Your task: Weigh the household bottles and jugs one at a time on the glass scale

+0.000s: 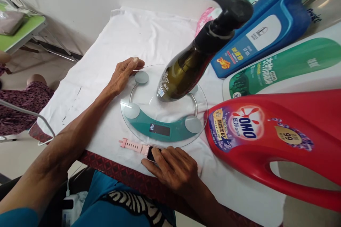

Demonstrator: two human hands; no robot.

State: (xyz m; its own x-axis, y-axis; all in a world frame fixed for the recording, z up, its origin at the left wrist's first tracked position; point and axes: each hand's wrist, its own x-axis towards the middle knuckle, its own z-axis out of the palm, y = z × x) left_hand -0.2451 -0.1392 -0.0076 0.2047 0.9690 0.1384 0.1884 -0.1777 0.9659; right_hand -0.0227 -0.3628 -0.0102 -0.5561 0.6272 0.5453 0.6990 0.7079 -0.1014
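A round glass bathroom scale (pixel 144 122) with a teal band and a small lit display lies on the white cloth. On its glass stands a dark olive pump bottle (pixel 177 72) with a black pump head. My left hand (pixel 125 76) rests at the far left rim of the scale, fingers loosely bent and partly hidden, holding nothing that I can see. In front of the scale lies a smartwatch (pixel 135 146) with a pink strap. My right hand (pixel 176 168) is over it, fingertips on its dark screen and thumb near its front edge; the hand covers part of the strap.
A red OMO detergent bottle (pixel 255 127), a white-and-green bottle (pixel 282 67) and a blue bottle (pixel 255 35) stand close together at the right. A green table (pixel 26 30) is at the far left, near a person in patterned clothing (pixel 26 104). A white cable (pixel 29 113) crosses the left side.
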